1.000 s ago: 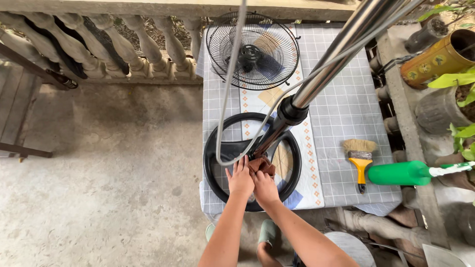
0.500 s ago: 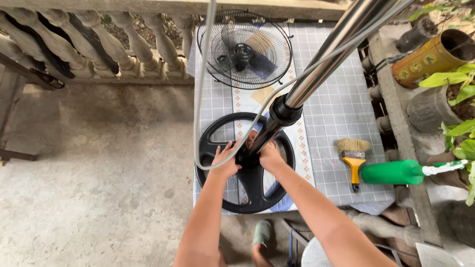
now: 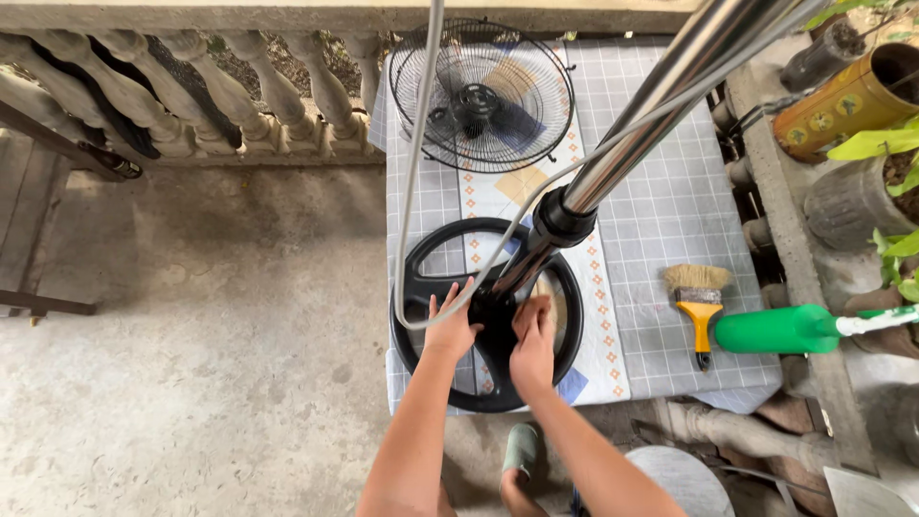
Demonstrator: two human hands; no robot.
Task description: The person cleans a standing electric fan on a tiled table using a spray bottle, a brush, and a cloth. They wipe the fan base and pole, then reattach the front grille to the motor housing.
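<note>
My left hand (image 3: 450, 330) lies flat, fingers spread, on the black base (image 3: 421, 287), right hand (image 3: 532, 347) cupping its hub below the pole (image 3: 632, 144) slanting upper right.

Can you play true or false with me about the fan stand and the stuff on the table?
1. Both hands, left hand and right hand, rest on the round black base. True.
2. The paintbrush has a blue handle. False: it is yellow.
3. The wire fan guard lies at the table's far end. True.
4. The green bottle stands upright. False: it lies on its side.
5. The shiny pole lies flat. False: it rises from the base.
</note>
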